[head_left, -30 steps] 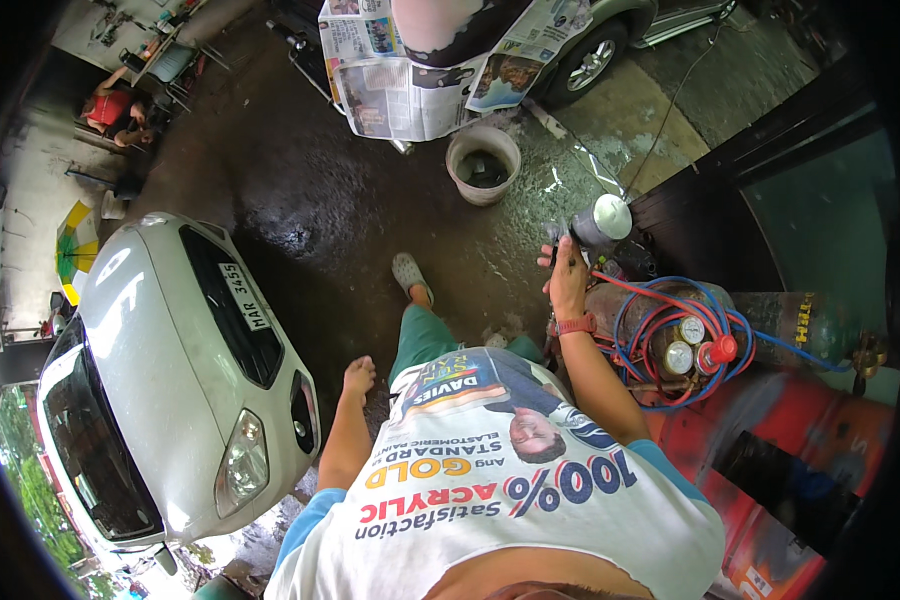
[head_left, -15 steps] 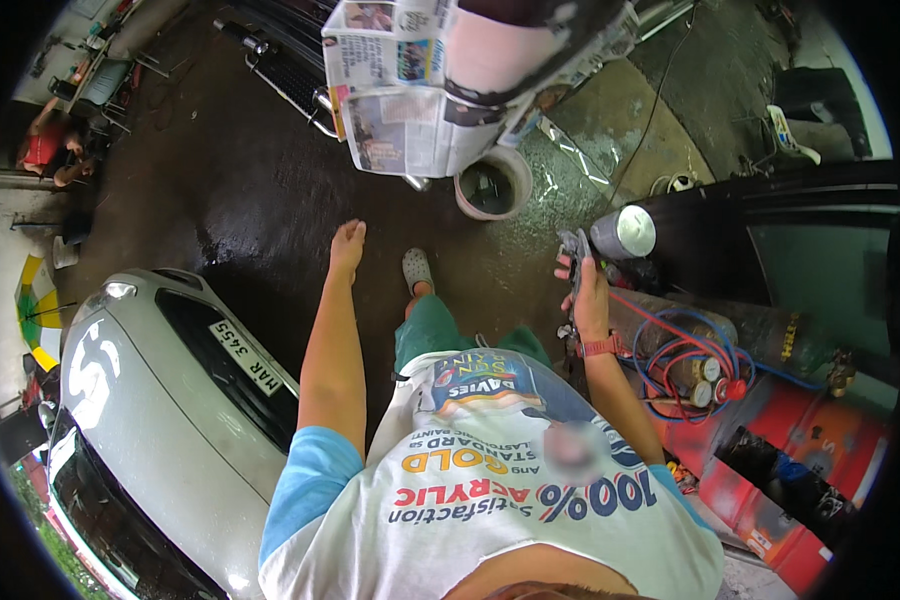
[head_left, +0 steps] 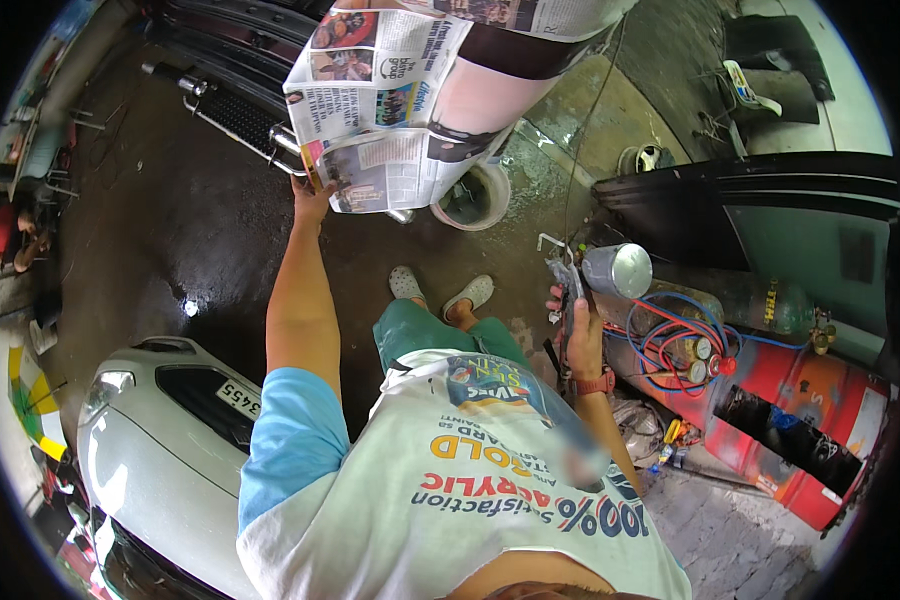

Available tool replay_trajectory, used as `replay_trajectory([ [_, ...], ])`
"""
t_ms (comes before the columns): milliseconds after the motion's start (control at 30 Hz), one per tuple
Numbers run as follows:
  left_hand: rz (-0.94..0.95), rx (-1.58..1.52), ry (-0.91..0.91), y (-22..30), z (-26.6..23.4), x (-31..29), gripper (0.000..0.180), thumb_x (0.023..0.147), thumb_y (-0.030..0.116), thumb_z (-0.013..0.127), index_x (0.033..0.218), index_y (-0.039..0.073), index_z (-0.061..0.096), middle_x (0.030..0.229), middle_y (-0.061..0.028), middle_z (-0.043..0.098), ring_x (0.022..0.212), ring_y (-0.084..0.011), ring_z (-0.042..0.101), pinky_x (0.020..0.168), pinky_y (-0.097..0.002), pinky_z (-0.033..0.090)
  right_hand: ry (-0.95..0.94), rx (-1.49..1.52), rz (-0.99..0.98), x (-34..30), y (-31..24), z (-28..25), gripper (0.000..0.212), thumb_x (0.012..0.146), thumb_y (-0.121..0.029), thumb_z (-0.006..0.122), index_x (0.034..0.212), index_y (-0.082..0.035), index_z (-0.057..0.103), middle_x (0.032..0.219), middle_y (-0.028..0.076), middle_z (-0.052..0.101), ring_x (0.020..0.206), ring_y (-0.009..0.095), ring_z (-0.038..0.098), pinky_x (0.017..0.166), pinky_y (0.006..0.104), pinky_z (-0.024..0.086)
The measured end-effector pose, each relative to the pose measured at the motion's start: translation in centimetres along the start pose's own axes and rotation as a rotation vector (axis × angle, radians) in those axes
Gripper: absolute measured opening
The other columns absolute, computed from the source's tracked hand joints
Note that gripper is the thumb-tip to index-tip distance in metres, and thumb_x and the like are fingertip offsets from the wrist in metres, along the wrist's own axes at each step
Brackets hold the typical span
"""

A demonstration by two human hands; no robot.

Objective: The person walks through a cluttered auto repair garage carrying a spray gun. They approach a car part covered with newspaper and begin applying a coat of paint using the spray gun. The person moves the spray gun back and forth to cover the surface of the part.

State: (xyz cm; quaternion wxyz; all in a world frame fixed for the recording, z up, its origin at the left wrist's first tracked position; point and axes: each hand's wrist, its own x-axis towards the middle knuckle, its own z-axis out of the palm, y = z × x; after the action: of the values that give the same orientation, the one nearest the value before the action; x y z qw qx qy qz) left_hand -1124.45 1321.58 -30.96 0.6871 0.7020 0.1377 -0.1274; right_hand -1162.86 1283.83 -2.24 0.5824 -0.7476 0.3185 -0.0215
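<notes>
Grey and silver, a spray gun (head_left: 568, 279) sits a little before three o'clock from the middle of the view, the grip of the right hand (head_left: 582, 338) closed around it. That forearm tilts toward eleven o'clock, a red band (head_left: 595, 382) at the wrist, fingers curled over on the nine o'clock side; the elbow is hidden behind the shirt (head_left: 410, 500). A silver cup (head_left: 625, 270) shows at the hand's one o'clock; where it joins the gun is too small to make out. At ten o'clock the left hand (head_left: 312, 203) ends an almost straight arm, its fingers at the lower corner of the newspaper (head_left: 370, 100) covering part of a pale and black panel (head_left: 482, 95). I cannot tell whether its grip pinches the sheet or only touches it. The panel, near twelve, hides part of a pale bucket (head_left: 496, 195), and its sheets are cut off above. Past three, coiled hoses (head_left: 670, 343) tangle beside a red drum (head_left: 820, 408). Toward eight, a white car (head_left: 170, 430) runs into the dark rim.
</notes>
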Motion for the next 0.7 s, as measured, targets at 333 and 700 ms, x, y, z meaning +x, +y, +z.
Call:
replay_trajectory([
  [333,-0.034,0.222,-0.09,0.3,2.0,-6.5,0.043,0.096,0.021,0.074,0.133,0.0,0.062,0.124,-0.0101,0.07,0.113,-0.02,0.064,0.1,-0.0338,0.047,0.005,0.001,-0.059,3.0,-1.8,2.6,0.057,0.109,-0.039,0.041,0.156,-0.006,0.042,0.128,0.016,0.07,0.103,0.02,0.071,0.052,0.0265,0.05],
  [700,-0.068,0.269,-0.099,3.7,4.7,-15.2,0.034,0.103,0.025,0.066,0.12,-0.004,0.064,0.104,-0.0091,0.07,0.095,-0.018,0.063,0.086,-0.0336,0.049,-0.047,0.018,-0.197,8.3,-3.1,8.9,0.056,0.108,-0.041,0.044,0.149,-0.003,0.051,0.098,0.021,0.075,0.083,0.03,0.074,0.078,0.0402,0.057],
])
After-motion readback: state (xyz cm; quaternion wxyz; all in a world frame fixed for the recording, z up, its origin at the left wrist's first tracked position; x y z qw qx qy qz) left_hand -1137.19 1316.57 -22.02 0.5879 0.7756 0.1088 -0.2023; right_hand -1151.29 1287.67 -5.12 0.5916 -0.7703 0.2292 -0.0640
